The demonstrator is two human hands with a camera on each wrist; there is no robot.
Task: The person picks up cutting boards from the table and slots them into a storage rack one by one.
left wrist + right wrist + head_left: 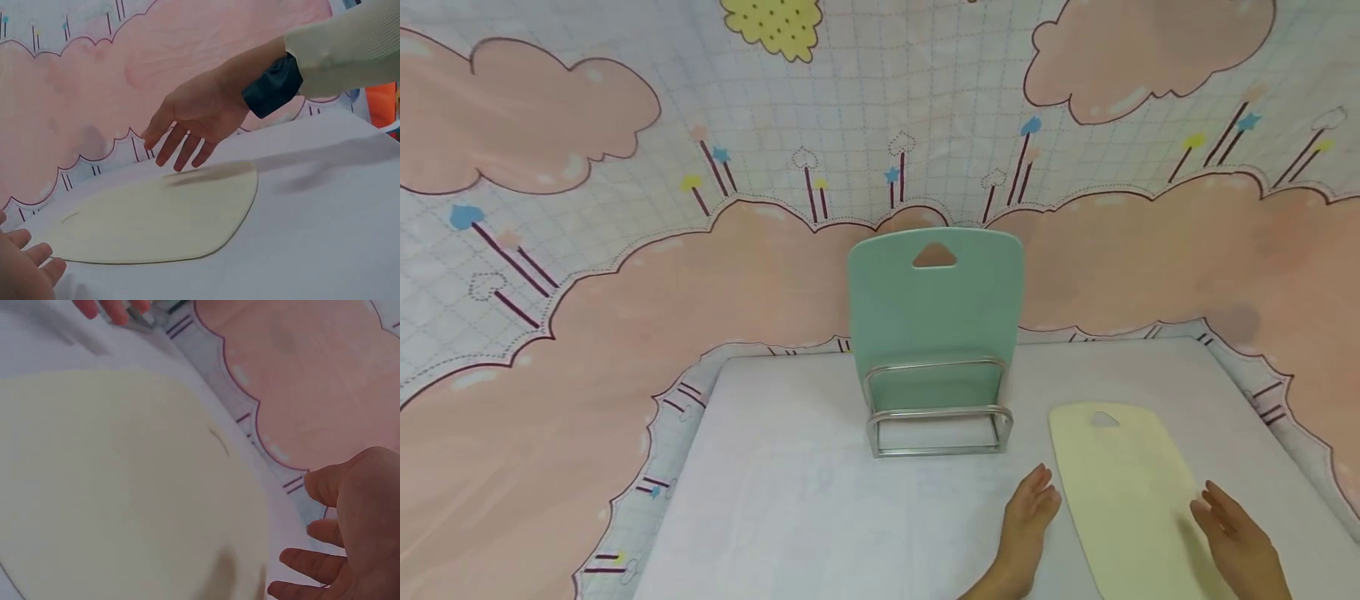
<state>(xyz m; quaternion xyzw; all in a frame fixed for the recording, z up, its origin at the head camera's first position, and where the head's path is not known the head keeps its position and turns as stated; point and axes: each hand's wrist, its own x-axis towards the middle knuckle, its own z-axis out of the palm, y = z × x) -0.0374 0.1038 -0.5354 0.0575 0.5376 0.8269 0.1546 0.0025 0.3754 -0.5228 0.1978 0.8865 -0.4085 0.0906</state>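
Observation:
A pale yellow cutting board [1123, 492] with a handle hole lies flat on the white table. My left hand [1027, 521] is beside its left edge, fingers extended; the left wrist view shows only part of that hand [28, 265]. Over the opposite edge hovers my right hand [1238, 537], its fingers loosely spread and casting a shadow on the board; the left wrist view shows a gap beneath this hand [203, 115]. Neither hand holds anything. Farther back, a green cutting board [936, 308] stands upright in a metal wire rack [940, 414].
The white table [790, 492] reaches back to a patterned cloth [760, 275] with clouds, which hangs behind it and along both sides. The rack stands near the table's back edge, left of the yellow board. An orange object [381, 103] shows at the left wrist view's right edge.

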